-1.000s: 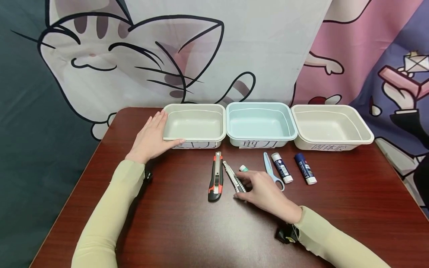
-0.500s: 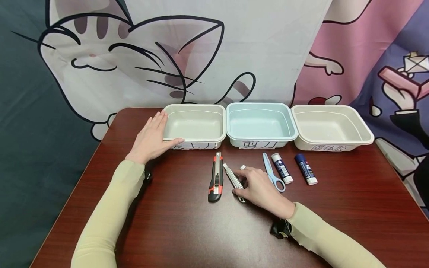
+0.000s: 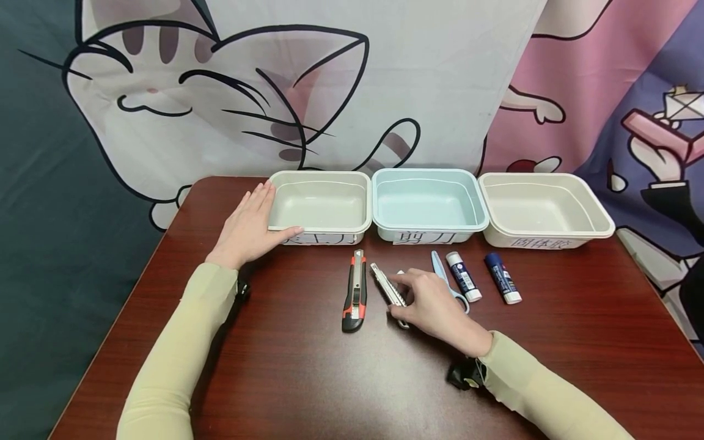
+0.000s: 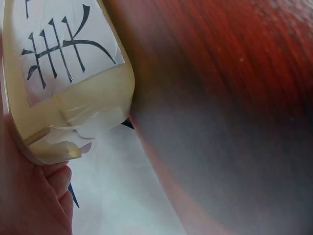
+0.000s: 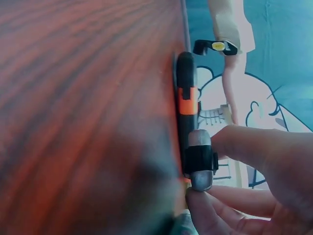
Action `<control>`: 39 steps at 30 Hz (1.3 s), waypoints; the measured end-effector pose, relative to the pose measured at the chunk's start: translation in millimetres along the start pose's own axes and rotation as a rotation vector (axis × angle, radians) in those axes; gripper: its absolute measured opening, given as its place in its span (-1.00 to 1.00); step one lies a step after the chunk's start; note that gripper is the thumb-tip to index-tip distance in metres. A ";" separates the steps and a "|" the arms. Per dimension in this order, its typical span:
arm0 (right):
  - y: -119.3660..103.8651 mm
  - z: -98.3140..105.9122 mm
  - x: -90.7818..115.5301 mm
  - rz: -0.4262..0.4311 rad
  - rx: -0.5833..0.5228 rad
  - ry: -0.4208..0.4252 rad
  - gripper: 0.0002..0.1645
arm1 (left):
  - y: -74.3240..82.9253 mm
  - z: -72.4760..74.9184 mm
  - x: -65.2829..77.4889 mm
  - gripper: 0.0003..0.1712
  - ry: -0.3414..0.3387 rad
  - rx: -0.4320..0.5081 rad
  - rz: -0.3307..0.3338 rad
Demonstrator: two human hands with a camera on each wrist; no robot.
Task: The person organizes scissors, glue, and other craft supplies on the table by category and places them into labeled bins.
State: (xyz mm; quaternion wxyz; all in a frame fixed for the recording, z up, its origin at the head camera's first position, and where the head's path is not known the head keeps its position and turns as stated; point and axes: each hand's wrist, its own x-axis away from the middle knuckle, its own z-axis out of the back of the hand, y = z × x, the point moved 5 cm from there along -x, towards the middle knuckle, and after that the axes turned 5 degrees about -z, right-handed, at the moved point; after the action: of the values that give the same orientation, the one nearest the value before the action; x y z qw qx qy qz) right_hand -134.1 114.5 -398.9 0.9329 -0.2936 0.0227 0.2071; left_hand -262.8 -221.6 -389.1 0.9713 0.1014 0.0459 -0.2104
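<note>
My right hand (image 3: 434, 308) pinches a slim silver box cutter (image 3: 387, 286) between thumb and fingers, close over the table. In the right wrist view the grey-and-black butt of that box cutter (image 5: 200, 159) faces the camera. To its left lies a black-and-red box cutter (image 3: 354, 293). My left hand (image 3: 245, 226) rests against the left side of the pale green bin (image 3: 363, 232), fingers straight and thumb along its front rim. In the left wrist view, fingers (image 4: 58, 183) show under the rim of the same bin (image 4: 88, 107).
A light blue bin (image 3: 431, 183) and a cream bin (image 3: 550, 226) continue the row, each with a handwritten label. Blue scissors (image 3: 440, 269) and two glue sticks (image 3: 464, 276) lie right of my right hand. A small white-ended item (image 3: 400, 272) is mostly hidden behind that hand.
My right hand has shifted left and then slightly back right with the silver box cutter, whose butt end now shows below the fingers. My left hand stays at the pale green bin.
</note>
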 end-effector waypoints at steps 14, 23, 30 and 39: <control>-1.5 16.4 -4.1 0.017 -0.048 0.029 -0.43 | -0.8 1.1 -2.5 0.36 -0.001 0.002 0.000; -4.2 28.8 -9.7 0.039 -0.068 0.057 -0.46 | -1.5 1.3 -4.6 0.35 0.003 0.024 0.004; -3.5 45.8 -18.0 0.037 -0.110 0.083 -0.44 | 0.3 2.6 -5.1 0.35 -0.001 0.030 0.000; -9.6 56.5 -35.0 0.075 -0.101 0.087 -0.45 | 1.0 2.3 -4.8 0.35 -0.018 0.019 0.003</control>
State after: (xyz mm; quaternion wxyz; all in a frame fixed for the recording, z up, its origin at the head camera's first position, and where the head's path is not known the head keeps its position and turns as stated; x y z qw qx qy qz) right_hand -166.8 125.8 -341.2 0.9067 -0.3478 0.0637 0.2300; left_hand -266.6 -219.4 -386.1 0.9709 0.1089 0.0348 -0.2103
